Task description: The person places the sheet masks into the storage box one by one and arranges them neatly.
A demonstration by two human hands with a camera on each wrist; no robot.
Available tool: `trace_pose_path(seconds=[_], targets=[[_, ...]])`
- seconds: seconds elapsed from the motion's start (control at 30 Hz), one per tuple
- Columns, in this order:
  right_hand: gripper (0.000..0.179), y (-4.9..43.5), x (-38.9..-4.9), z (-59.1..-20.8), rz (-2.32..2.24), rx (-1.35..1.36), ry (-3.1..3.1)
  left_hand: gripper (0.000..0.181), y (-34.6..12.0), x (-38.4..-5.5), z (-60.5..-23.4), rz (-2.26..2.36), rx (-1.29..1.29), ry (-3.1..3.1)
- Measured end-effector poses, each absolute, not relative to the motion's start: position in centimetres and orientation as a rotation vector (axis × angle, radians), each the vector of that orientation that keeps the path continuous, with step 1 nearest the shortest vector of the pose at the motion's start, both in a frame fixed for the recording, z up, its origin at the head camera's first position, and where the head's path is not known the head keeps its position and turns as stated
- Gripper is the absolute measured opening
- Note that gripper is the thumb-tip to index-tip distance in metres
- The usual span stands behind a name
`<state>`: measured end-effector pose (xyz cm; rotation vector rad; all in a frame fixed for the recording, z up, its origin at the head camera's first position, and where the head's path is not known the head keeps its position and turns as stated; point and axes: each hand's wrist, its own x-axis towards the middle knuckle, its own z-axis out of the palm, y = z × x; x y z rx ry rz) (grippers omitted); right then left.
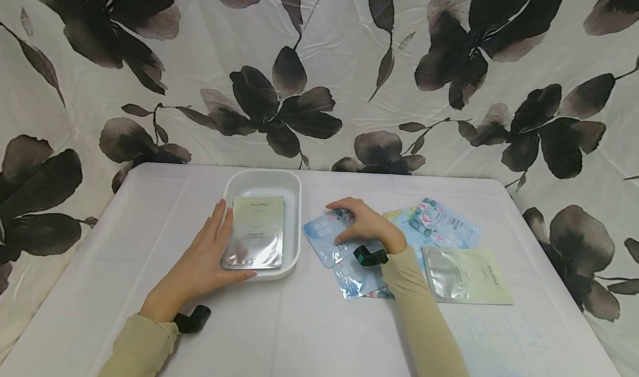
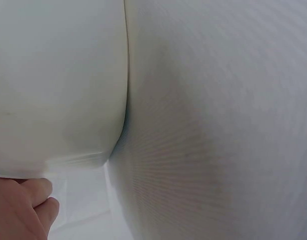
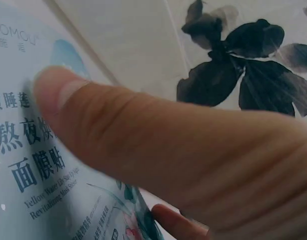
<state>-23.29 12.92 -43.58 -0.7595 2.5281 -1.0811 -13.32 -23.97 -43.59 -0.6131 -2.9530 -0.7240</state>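
A white plastic tray [image 1: 298, 222] holds a pale green and silver face mask packet [image 1: 258, 230]. My left hand [image 1: 199, 260] rests against the tray's left side, its fingers fairly straight along the rim and the thumb at the near edge. In the left wrist view, fingertips [image 2: 41, 197] touch the tray's pale wall [image 2: 58, 90]. My right hand [image 1: 366, 224] pinches a blue face mask packet [image 1: 324, 238] to the right of the tray. The right wrist view shows the thumb [image 3: 63, 95] across the printed front of this packet [image 3: 23, 150].
More blue floral packets [image 1: 451, 224] lie fanned out under and beyond the right wrist. Another green and silver packet [image 1: 466, 277] lies at the right. A white cloth covers the table [image 1: 319, 332]. Behind it hangs a flower-patterned curtain [image 1: 364, 61].
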Motion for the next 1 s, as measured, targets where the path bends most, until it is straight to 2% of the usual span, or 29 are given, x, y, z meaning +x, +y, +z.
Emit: trace_pose_path(seconds=[0.53, 1.0], targets=[[0.073, 13.3, -23.3, -44.1, -0.826, -0.459, 2.786, 0.131, -23.9, -13.3, -43.5, -0.718, -0.589, -2.975], [0.055, 14.2, -23.7, -45.1, -0.997, -0.273, 2.860, 0.131, -23.8, -13.2, -43.4, -0.711, -0.593, -2.977]])
